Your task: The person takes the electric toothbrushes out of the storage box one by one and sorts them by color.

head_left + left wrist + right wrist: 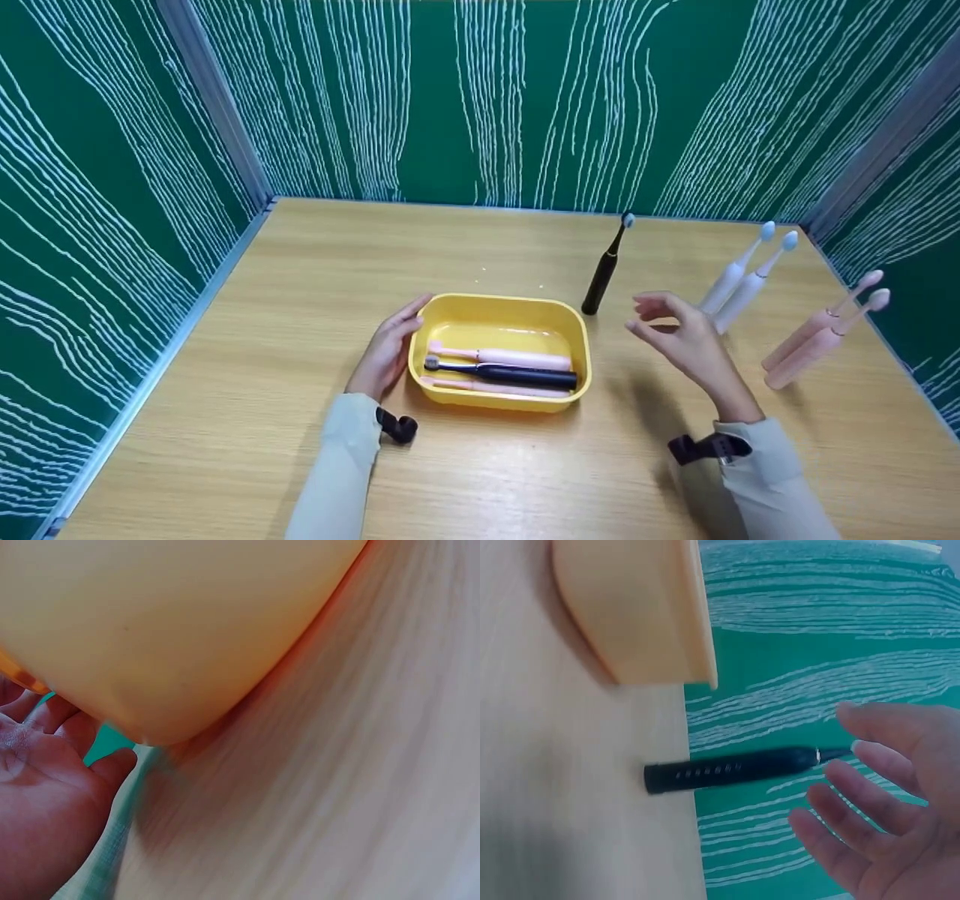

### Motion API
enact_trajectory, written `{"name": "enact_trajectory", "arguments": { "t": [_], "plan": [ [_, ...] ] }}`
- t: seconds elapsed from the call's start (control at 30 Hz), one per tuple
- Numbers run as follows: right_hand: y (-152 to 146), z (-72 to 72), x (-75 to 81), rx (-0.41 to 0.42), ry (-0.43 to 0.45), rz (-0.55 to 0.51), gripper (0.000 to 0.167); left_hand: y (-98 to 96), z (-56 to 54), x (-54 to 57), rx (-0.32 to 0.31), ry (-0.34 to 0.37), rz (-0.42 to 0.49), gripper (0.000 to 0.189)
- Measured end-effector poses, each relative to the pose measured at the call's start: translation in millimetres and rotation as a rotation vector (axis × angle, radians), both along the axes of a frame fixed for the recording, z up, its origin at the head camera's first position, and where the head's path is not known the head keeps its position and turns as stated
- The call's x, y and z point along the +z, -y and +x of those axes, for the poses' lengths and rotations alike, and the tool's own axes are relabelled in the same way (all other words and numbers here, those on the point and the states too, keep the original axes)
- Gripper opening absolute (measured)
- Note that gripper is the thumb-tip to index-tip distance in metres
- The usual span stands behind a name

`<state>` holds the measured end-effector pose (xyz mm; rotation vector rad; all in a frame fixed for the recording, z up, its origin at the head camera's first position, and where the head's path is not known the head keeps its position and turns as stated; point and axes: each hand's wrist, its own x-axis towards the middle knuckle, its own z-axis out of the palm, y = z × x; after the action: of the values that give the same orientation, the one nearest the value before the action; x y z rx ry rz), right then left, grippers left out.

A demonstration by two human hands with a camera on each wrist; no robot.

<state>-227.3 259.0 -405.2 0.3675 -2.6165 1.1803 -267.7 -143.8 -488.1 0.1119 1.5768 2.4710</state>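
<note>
A yellow bin (499,301) stands on the table, its outer wall filling much of the left wrist view. My left hand (384,349) rests against its left side near the back corner, fingers fairly straight. Inside lie a pink electric toothbrush (525,358), a black electric toothbrush (525,375) and another pink one (495,387), partly hidden by the front wall. Right of the bin, a black electric toothbrush (600,281) stands upright. My right hand (690,341) hovers to the right of it, fingers loosely bent, holding nothing; in the right wrist view its fingertips overlap the brush's thin neck.
Two white toothbrushes with blue heads (739,296) stand behind my right hand. Two pink toothbrushes (806,349) stand farther right. Green walls with white lines (435,97) enclose the wooden table (225,375) at the back and sides.
</note>
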Motion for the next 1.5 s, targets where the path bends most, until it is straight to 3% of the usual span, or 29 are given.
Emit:
{"name": "enact_trajectory", "arguments": {
  "t": [0.37,0.57,0.73,1.07,1.5],
  "plan": [
    [36,-16.7,16.6,0.161,0.177,0.026,0.039,-0.3,-0.3,0.7,-0.004,0.000,-0.008,0.050],
    [54,-28.0,21.7,0.234,0.248,0.099,0.036,0.2,-0.6,0.1,-0.007,0.000,-0.004,0.049],
    [70,-35.3,22.0,0.325,0.261,0.182,0.035,0.5,-0.7,-0.5,-0.004,0.002,0.006,0.050],
    [93,-45.3,18.4,0.413,0.288,0.264,0.036,0.7,-0.3,0.8,-0.016,0.002,0.004,0.049],
    [116,-54.6,11.0,0.498,0.441,0.422,0.029,0.2,-0.4,0.0,-0.011,0.009,0.003,0.050]
  ]
}}
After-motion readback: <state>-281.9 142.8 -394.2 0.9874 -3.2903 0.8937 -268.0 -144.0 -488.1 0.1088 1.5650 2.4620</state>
